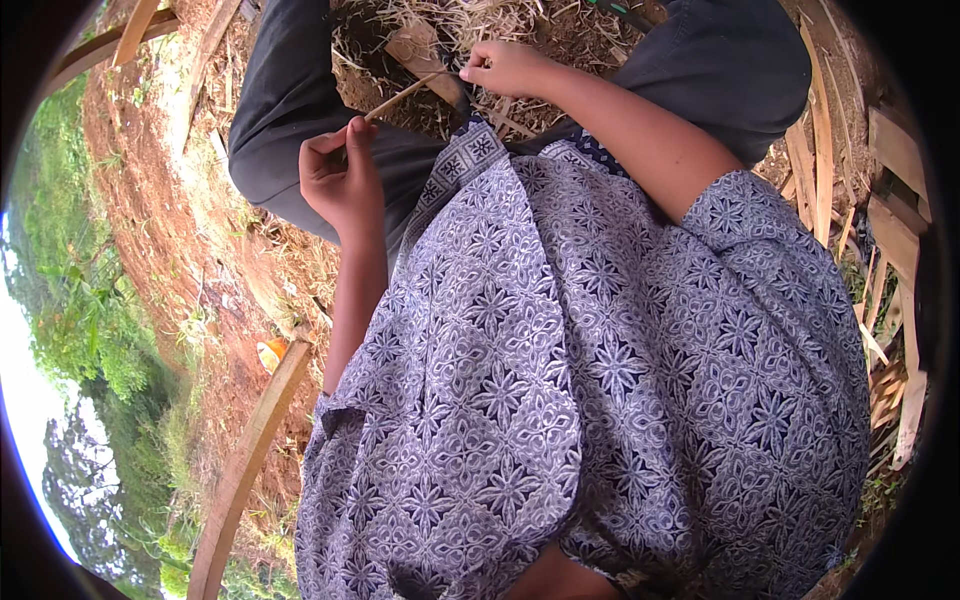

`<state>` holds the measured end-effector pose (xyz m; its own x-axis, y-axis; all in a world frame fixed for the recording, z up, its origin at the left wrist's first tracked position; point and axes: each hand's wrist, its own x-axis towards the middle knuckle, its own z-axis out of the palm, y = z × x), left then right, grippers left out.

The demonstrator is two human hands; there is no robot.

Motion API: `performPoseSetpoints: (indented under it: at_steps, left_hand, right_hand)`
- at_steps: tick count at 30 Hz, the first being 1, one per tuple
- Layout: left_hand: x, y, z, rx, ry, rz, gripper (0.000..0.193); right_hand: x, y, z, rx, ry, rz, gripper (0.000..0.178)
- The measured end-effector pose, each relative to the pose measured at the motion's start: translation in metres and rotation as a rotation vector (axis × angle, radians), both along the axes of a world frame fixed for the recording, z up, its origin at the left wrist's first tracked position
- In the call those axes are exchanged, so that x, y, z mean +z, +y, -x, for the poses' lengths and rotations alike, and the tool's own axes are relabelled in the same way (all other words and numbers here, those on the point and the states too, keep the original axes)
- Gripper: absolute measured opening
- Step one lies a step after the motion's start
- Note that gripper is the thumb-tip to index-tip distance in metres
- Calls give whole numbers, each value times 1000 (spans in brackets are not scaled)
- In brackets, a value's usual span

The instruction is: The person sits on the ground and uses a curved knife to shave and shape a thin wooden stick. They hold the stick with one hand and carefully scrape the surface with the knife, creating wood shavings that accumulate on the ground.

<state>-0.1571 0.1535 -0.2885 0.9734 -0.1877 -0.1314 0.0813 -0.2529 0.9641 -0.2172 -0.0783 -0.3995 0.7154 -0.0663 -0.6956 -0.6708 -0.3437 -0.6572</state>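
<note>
A thin, pale wooden stick (405,95) slants between my two hands, above the gap between my bent knees. My left hand (345,180) pinches its lower end between thumb and curled fingers. At the stick's upper end my right hand (507,70) is closed, fingers curled in and fingertips close to the tip. Whether the right fingers grip the stick itself or something small beside it, I cannot make out. Below the stick, a flat piece of brown wood (418,50) lies on the ground, partly covered by straw-like shavings.
Dry shavings (520,22) litter the reddish soil between my legs. Several split wooden strips (898,235) are piled along the right. A curved wooden pole (245,475) rises at the lower left, with a small orange object (270,353) near its top. Green plants (95,330) grow farther left.
</note>
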Motion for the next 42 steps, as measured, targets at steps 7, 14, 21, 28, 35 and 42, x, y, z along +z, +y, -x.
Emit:
performPoseSetpoints:
  at_steps: [7,14,21,28,35,42]
  left_hand:
    - [10,-12,27,-152,-49,-44,19]
    - [8,-23,35,-227,-251,-170,23]
    - [8,-24,31,-159,-206,-106,23]
    - [8,-20,28,-176,-250,-167,24]
    - [8,-17,27,-122,-182,-120,15]
    - [15,-24,29,-83,-160,-93,13]
  right_hand:
    - [-7,18,10,18,-247,93,30]
    - [-40,8,1,80,-169,226,27]
    - [-41,0,-3,96,-43,262,28]
    - [2,6,-5,114,-99,126,31]
    - [11,5,-21,206,-104,199,28]
    - [-5,-5,-27,245,-109,278,26]
